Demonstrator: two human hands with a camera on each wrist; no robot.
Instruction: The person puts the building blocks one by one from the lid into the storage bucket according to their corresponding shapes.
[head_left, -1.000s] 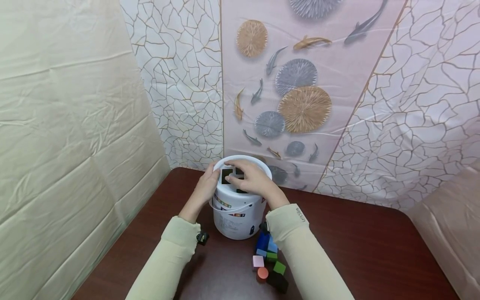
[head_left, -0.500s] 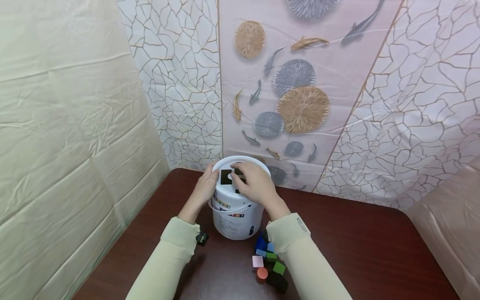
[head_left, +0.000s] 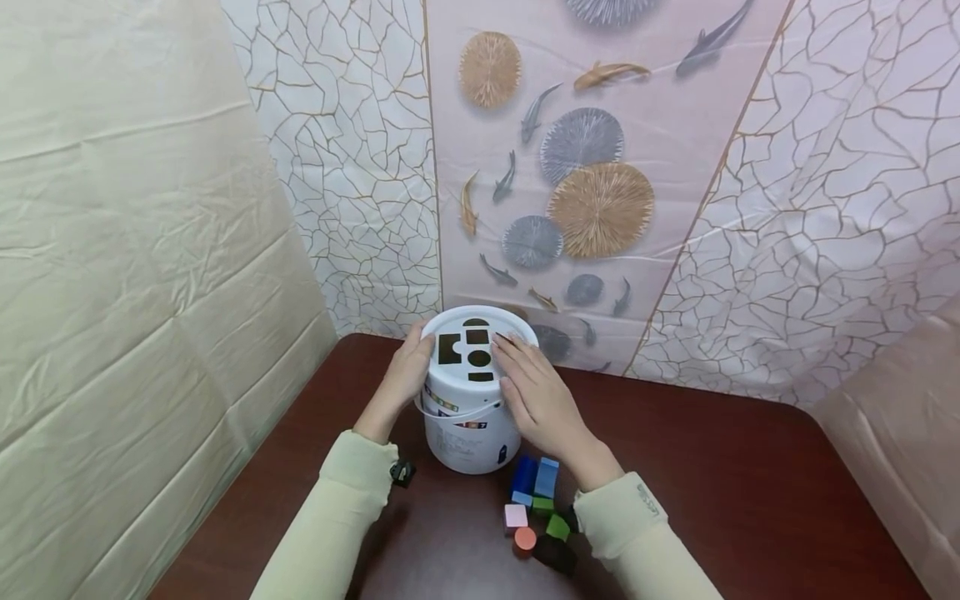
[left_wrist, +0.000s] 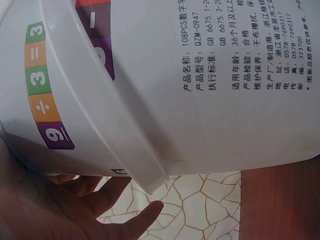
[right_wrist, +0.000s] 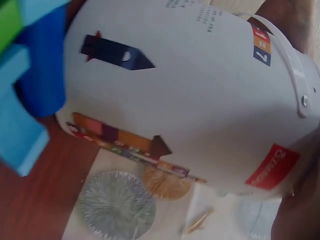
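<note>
A white bucket with a handle and printed number labels stands on the table. Its white lid has several cut-out shapes, among them a round and a square hole. My left hand lies along the left side of the bucket near the rim; in the left wrist view its fingers extend past the handle. On the other side, my right hand rests at the lid's right edge with extended fingers and holds nothing. Below the right forearm lie a dark blue block and a light blue block.
A pink block, an orange-red round block, a green block and a dark block lie in front of the bucket to the right. Patterned cloth hangs behind the dark red table.
My right hand has moved from over the lid's holes to its right edge, uncovering them. The left hand stays at the bucket's left side. The blue blocks show more fully.
</note>
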